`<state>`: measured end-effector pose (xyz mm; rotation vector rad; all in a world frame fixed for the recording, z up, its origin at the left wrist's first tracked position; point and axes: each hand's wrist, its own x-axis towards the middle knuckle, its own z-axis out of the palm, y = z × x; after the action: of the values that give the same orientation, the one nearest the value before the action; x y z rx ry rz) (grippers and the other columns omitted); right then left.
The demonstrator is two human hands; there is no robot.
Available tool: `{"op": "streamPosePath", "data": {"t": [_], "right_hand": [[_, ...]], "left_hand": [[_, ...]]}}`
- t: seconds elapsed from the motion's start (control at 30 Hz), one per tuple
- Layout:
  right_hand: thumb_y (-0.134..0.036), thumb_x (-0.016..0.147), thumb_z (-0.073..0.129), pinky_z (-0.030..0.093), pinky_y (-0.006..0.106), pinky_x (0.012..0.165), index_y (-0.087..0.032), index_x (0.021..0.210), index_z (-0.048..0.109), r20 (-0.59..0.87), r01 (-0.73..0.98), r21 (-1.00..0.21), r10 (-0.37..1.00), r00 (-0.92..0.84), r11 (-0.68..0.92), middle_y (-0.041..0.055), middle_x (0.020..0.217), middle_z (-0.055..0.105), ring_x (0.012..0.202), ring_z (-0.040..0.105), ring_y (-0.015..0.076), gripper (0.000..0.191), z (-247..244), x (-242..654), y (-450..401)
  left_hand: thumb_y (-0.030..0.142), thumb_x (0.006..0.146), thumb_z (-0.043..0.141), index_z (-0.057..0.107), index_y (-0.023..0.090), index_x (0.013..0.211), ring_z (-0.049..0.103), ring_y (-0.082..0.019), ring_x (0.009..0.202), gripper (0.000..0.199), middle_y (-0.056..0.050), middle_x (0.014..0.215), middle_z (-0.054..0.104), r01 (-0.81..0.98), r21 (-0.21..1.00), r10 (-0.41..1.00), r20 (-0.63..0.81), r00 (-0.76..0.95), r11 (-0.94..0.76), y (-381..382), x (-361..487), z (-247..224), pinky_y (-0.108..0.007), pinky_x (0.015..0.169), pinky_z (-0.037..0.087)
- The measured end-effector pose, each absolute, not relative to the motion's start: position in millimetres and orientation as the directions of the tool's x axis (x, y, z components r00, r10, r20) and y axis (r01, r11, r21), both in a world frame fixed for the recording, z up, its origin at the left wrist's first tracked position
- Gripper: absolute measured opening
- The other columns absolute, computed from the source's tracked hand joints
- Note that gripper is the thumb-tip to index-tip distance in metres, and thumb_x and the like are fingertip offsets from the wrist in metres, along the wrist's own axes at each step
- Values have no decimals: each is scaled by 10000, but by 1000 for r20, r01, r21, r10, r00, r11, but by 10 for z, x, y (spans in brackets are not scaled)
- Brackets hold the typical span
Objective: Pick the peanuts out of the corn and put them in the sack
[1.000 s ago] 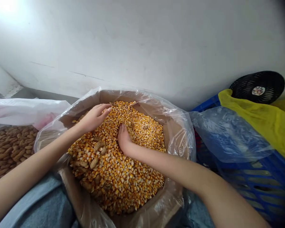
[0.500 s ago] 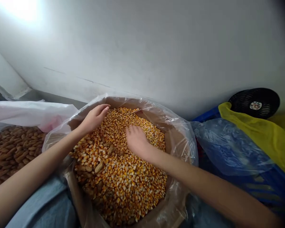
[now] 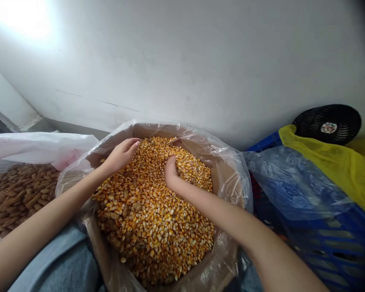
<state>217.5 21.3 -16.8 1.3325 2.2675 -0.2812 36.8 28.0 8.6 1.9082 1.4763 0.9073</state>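
Pale wall (image 3: 200, 61); plastic-lined carton (image 3: 228, 178) holds corn (image 3: 167, 227), peanuts (image 3: 111, 215); right hand (image 3: 171, 172) inside

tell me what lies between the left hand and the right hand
In the head view, loose corn lies between the left hand and the right hand.

Yellow-orange corn kernels (image 3: 164, 221) and a few peanuts (image 3: 110, 215) lie loose in clear plastic (image 3: 242, 187).
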Motion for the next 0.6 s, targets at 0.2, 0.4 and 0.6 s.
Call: {"op": "streamPosePath", "data": {"t": [0.2,0.4,0.6], "right_hand": [[-80,727,456,307,439,940,72,1198,396,-329,840,292,873,-361,457,300,1224,368,1144,378,311,498,270,2040,-208],[-143,825,291,212,414,1014,59,1211,384,-147,644,255,687,-712,722,238,1284,324,1197,318,256,446,-143,1059,-867],[-2,725,294,128,465,978,54,1191,385,-254,788,230,817,-518,571,217,1274,355,1215,278,231,478,-518,1268,-312]], "left_hand": [[463,814,306,516,185,1078,466,-172,1044,436,-33,1122,545,503,826,967,222,124,-254,329,323,135,-297,935,325],[460,821,287,517,177,1071,455,-181,1054,442,-41,1125,545,463,854,970,230,73,-237,304,314,188,-310,942,319],[465,813,299,518,173,1075,453,-184,1055,449,-45,1132,540,500,836,974,199,105,-225,283,345,146,-307,942,315]]}}
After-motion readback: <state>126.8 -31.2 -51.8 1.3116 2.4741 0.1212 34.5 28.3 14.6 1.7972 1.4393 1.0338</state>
